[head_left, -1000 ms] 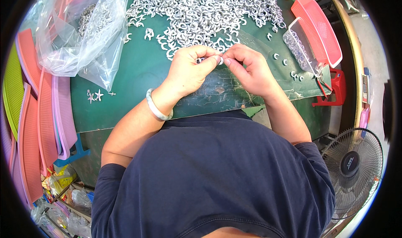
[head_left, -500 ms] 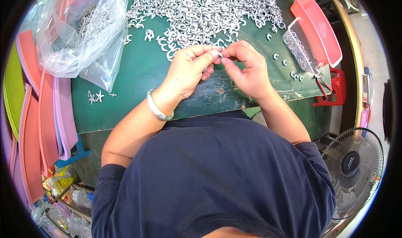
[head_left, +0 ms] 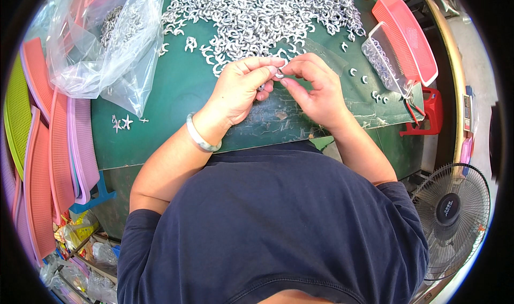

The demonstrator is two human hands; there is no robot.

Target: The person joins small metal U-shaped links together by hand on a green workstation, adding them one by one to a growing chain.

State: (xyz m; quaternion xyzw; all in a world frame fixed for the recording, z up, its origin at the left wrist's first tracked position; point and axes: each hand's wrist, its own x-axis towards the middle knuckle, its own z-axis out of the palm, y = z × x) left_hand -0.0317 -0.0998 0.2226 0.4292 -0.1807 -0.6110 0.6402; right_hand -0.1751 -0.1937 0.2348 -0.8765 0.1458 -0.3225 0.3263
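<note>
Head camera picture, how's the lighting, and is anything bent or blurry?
Head view: even, soft light, no hard shadows; mild glare on the clear plastic bag; fisheye bends the green table's edges; the small silver piece between the left hand and right hand is too tiny to resolve.

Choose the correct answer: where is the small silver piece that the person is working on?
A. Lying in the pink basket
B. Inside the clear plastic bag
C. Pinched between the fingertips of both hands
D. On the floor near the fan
C: the small silver piece sits between the fingertips of the left hand and the right hand, above the green table.
</note>
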